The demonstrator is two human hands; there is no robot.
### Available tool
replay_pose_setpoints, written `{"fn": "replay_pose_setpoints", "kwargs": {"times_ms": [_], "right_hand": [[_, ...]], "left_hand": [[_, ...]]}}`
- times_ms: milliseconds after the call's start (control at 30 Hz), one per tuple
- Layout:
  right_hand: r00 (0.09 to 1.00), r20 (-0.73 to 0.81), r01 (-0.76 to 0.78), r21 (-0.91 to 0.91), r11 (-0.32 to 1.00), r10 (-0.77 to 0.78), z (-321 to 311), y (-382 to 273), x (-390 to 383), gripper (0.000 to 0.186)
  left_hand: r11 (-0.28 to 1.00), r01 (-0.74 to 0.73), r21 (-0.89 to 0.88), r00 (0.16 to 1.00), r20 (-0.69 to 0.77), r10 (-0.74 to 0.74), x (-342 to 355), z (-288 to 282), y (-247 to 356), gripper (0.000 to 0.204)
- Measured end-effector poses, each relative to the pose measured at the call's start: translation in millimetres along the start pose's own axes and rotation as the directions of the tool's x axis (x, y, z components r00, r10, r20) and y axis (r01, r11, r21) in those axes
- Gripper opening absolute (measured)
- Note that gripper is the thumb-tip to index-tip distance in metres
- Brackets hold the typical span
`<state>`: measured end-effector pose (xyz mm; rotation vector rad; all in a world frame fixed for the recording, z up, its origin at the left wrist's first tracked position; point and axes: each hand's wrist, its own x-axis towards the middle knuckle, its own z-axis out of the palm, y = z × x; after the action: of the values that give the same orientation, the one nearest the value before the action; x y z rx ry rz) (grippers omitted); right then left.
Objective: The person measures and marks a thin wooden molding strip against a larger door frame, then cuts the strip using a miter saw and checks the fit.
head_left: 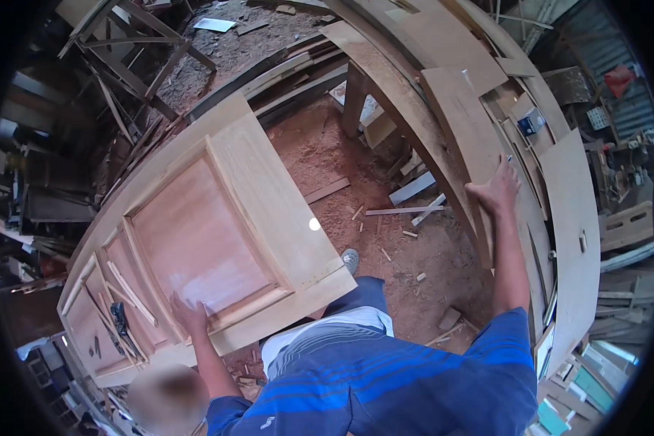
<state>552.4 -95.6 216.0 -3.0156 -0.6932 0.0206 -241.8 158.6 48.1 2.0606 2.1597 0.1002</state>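
The panelled wooden door [196, 225] lies on the left side, under the left hand [189, 314] — its fingers parted — and well apart from the right hand [498, 187], whose grip I cannot tell. Its frame is pale, its recessed panels pinkish.

The panelled door [196, 229] is smooth, matt wood.

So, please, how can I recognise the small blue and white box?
Find the board-covered bench at the right. Beyond the right hand, among the boards, sits the small box. Its blue and white colours set it apart from their bare wood tones.
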Motion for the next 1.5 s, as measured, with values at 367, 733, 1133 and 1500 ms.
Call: {"fn": "replay_pose_setpoints", "kwargs": {"times_ms": [367,733,1133,1500], "right_hand": [[0.952,0.116,0.278,0.055,0.959,-0.283,72.0,129.9,144.5,0.139],[0.959,0.083,0.267,0.057,0.962,-0.271,113.2,147.8,205.8,0.137],[0.784,-0.517,0.398,-0.006,0.917,-0.344,137.6,101.4,152.7,0.126],[0.605,-0.083,0.436,0.867,0.243,-0.792,196.0,-463.2,-362.9,0.046]], "left_hand": [[0.994,0.101,0.028,0.994,0.040,-0.102,-45.6,-29.8,5.9,0.077],[0.992,0.113,-0.048,0.993,0.052,-0.110,-88.7,-48.9,-25.9,0.076],[0.961,0.220,-0.166,0.968,-0.082,-0.236,-63.1,-41.5,-74.2,0.060],[0.938,0.169,-0.303,0.983,-0.019,-0.184,32.5,-17.6,-170.5,0.055]]}}
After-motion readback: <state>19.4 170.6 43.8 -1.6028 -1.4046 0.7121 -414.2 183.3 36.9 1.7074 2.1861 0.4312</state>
